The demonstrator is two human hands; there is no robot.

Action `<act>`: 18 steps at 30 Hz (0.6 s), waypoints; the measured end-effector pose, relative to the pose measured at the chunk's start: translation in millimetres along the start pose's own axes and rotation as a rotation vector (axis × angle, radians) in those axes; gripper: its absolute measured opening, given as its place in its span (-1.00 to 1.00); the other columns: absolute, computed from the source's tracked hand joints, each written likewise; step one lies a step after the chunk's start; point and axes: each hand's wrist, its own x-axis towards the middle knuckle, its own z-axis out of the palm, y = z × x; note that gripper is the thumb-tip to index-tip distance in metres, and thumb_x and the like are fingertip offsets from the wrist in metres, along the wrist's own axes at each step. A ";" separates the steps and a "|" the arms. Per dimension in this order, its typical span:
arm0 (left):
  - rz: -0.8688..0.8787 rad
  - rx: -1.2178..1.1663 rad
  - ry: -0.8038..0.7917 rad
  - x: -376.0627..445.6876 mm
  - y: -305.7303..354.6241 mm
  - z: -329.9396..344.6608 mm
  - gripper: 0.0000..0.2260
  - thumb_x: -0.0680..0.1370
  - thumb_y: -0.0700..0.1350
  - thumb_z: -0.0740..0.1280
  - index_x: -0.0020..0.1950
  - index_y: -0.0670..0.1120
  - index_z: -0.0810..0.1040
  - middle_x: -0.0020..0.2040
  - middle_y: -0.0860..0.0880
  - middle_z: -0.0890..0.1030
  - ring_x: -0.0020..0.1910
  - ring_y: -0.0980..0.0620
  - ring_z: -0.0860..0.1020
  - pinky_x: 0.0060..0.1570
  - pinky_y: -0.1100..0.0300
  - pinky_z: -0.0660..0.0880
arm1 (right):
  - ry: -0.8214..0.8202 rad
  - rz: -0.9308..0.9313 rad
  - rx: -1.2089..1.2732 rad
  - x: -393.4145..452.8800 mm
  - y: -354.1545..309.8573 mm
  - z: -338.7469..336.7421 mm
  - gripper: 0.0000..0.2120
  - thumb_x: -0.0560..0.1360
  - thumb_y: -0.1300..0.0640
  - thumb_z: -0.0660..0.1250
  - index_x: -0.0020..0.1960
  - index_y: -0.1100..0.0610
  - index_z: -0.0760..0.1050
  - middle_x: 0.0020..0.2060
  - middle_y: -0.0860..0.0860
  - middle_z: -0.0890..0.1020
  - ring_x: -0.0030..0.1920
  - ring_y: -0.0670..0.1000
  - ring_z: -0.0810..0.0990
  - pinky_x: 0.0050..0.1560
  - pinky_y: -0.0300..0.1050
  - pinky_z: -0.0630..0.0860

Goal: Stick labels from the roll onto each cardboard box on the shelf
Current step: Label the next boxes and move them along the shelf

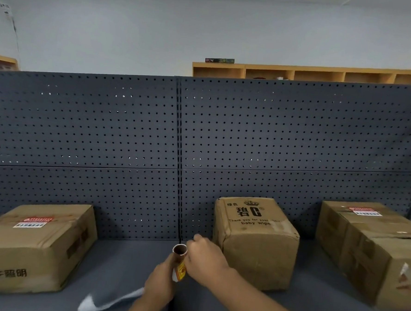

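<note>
Held over the shelf [126, 254] before the unlabelled middle box [254, 242], the label roll [179, 262] is gripped at its stiff core by the left hand [159, 284] while the right hand [205, 261] pinches its edge; light, flimsy labels likely need peeling by a corner.

Dark grey shelf [126, 258], perforated back panel [81, 128] behind. Three cardboard boxes on it: left box [32, 248] lying flat, red-and-white label on top; middle box [257, 242] (printed "baby wipes") upright; right box [372, 249] labelled on top, front face torn.
</note>
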 end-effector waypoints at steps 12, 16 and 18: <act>-0.015 -0.011 0.111 0.2 4.9 3.5 -0.74 0.62 -0.19 0.31 0.04 0.21 0.55 -0.15 0.26 0.60 -0.12 0.22 0.57 -0.21 0.39 0.44 | -0.199 0.157 0.256 -6.6 14.9 49.5 -0.83 0.61 0.30 0.16 -0.07 0.12 0.47 -0.03 0.20 0.64 0.06 0.26 0.65 -0.05 0.00 0.56; -0.015 -0.062 0.120 0.2 6.9 0.8 -0.67 0.58 -0.17 0.39 -0.14 0.30 0.48 -0.17 0.21 0.65 -0.11 0.24 0.61 -0.14 0.35 0.51 | -0.093 0.203 0.430 -4.8 18.9 58.6 -0.84 0.64 0.22 0.19 -0.06 0.09 0.51 -0.16 0.05 0.62 -0.13 0.15 0.72 -0.14 0.06 0.69; -0.001 -0.085 0.139 -0.3 10.6 1.2 -0.67 0.58 -0.18 0.40 -0.15 0.28 0.49 -0.17 0.19 0.66 -0.13 0.26 0.61 -0.19 0.43 0.47 | -0.029 0.214 0.487 -2.4 20.2 64.7 -0.85 0.63 0.21 0.24 -0.04 0.13 0.58 -0.15 0.05 0.66 -0.15 0.09 0.71 -0.14 0.07 0.69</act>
